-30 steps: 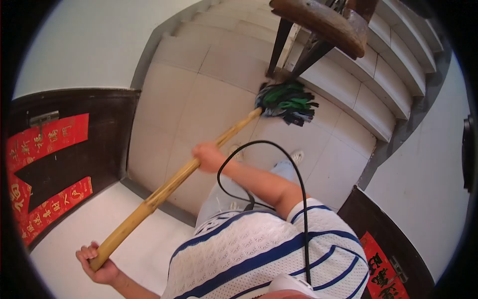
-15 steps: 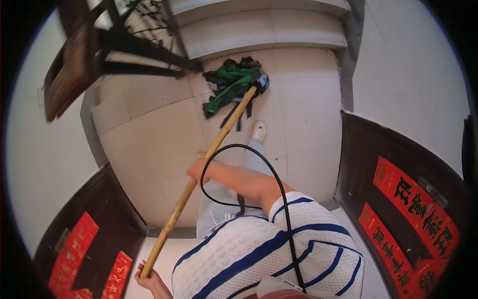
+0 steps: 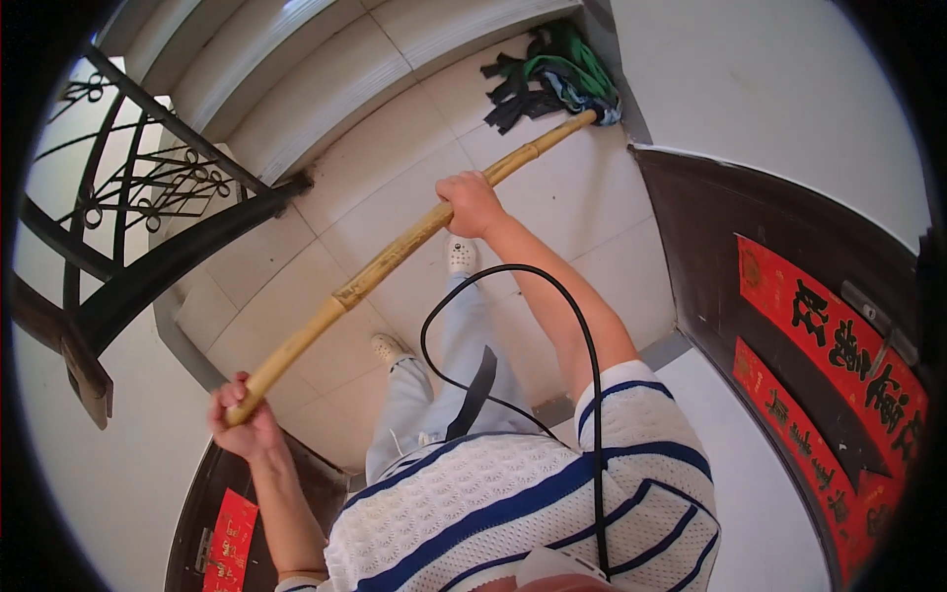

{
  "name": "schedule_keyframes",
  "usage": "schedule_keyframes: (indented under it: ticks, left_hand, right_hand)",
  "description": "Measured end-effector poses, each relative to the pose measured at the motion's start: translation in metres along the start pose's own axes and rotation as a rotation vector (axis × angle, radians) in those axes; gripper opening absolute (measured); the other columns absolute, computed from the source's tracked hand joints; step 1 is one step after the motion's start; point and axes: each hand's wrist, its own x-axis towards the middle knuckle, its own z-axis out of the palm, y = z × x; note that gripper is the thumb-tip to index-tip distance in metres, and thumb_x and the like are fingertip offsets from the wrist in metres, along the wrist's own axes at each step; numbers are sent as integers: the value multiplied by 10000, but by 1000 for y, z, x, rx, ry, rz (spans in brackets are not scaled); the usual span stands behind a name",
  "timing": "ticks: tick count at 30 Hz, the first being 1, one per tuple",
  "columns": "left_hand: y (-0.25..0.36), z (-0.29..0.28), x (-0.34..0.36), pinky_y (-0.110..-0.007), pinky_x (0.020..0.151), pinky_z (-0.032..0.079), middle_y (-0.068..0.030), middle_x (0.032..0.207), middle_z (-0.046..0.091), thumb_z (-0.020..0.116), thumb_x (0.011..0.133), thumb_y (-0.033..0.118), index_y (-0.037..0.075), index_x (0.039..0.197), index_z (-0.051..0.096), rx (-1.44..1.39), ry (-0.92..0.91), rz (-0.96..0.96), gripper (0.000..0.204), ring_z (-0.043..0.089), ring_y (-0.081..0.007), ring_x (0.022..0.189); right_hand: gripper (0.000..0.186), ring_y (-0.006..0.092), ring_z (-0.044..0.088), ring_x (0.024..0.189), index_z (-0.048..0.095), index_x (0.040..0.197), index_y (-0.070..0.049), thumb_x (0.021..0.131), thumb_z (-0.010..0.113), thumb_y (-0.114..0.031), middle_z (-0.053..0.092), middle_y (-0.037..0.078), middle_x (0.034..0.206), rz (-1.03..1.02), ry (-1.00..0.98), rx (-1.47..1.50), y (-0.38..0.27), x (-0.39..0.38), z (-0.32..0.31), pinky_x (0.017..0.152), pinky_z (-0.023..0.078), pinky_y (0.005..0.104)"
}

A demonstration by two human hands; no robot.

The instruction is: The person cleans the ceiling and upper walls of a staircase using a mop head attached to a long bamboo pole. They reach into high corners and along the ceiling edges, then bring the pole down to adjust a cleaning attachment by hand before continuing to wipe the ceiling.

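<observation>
A mop with a long bamboo handle (image 3: 380, 268) slants across my body. Its head of green, black and bluish cloth strips (image 3: 552, 79) lies on the tiled floor in the far right corner, by the lowest step and the wall. My left hand (image 3: 247, 416) is closed round the handle's near end, at the lower left. Further up, my right hand (image 3: 473, 204) grips the shaft about midway. A black cable (image 3: 572, 326) loops in front of my right arm.
Steps (image 3: 326, 109) rise at the far left behind a black metal railing (image 3: 182, 247). A dark door with red paper strips (image 3: 809, 335) stands at the right; another dark door (image 3: 306, 483) is at the lower left. My light shoes (image 3: 461, 255) stand on the tiles.
The mop head has gone right and away into the corner by the wall. Both hands have moved up in view with the handle, which slants more sideways. The view has turned.
</observation>
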Motion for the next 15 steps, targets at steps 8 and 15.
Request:
schedule_keyframes:
  ticks: [8,15]
  left_hand:
    - [32,52,-36,-323,860,369,-32,539,343,440,763,104,105,656,324,111,-410,-20,158,377,-148,576]
    - [159,-96,-114,-311,730,380,-32,494,386,437,783,148,110,644,330,219,-646,21,179,397,-142,497]
  right_hand:
    - [304,312,488,819,468,760,-96,523,655,-64,512,95,774,175,242,82,-44,-101,-6,773,362,409]
    - [243,325,495,771,499,721,-84,550,671,-98,516,102,740,198,279,19,-225,-226,115,699,393,396]
